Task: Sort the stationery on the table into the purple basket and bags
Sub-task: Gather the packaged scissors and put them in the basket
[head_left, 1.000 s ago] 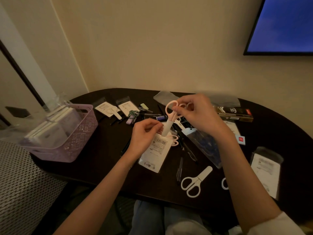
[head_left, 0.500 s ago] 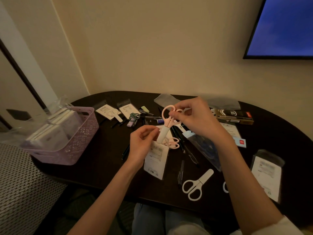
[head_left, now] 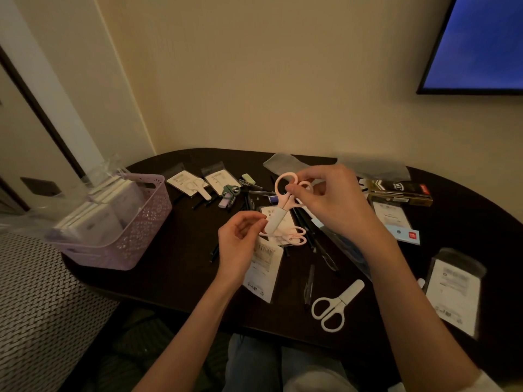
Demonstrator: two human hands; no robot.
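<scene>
Scissors (head_left: pixel 284 203), pink and capped, hung over the table (head_left: pixel 181 264) in the head view, my right hand (head_left: pixel 336 202) pinching their loops while my left hand (head_left: pixel 240 244) gripped the packet (head_left: pixel 264 274), likely to bag them, purple basket (head_left: pixel 135 236) well apart leftward.
</scene>
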